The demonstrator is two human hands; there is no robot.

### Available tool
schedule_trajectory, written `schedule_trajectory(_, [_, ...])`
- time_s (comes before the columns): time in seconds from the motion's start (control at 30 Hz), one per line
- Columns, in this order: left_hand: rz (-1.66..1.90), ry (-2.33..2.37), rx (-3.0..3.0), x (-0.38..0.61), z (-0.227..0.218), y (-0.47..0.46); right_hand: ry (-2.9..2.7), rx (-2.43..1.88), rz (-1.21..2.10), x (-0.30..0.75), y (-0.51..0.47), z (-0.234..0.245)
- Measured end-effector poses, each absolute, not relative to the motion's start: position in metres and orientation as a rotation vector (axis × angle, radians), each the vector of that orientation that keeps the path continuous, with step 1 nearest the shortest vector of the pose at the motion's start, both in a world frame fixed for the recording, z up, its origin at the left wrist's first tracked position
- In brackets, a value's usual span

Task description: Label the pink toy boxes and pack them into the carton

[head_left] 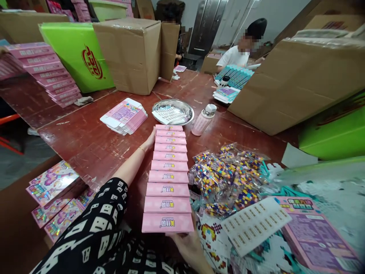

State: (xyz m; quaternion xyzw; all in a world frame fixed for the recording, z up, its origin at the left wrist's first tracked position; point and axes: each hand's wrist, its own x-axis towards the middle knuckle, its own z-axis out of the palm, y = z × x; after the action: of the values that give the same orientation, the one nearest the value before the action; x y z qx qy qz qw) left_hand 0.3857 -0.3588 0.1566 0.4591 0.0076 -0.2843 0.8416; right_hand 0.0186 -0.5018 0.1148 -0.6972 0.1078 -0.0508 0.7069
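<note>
A long row of pink boxes (170, 177) runs away from me across the table, their printed narrow sides facing up. My left hand (150, 140) grips the far end of the row from the left, its fingers mostly hidden behind the boxes. At the near end, my right hand (189, 243) is wrapped around the lowest box from below and the right. The row is held between both hands. Right beside it lies a heap of clear bags of colourful small beads or bricks (228, 175). A white sheet with rows of small gold marks (256, 224) rests near my right hand.
Beyond the row are a metal tray with sheets (185, 118), a pink bottle (203, 121) and a pile of flat cartons (125, 116). Finished-looking boxes (54, 182) sit in a carton at lower left. Cardboard boxes (128, 53) stand behind; a person in white (235, 57) sits across.
</note>
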Motion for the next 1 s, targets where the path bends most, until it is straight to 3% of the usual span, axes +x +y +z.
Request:
schedule_trajectory(0.3, [-0.607, 0.031, 0.829, 0.336, 0.146, -0.33, 0.227, -1.574, 0.06, -0.042, -0.522, 0.138])
schedule_trajectory(0.7, [-0.772, 0.055, 0.929, 0.289, 0.157, -0.336, -0.105, -2.039, -0.272, -0.062, -0.521, 0.197])
schedule_trajectory(1.0, [-0.73, 0.092, 1.007, 0.291, 0.149, -0.333, 0.038, -2.158, -0.034, -0.047, -0.517, 0.215])
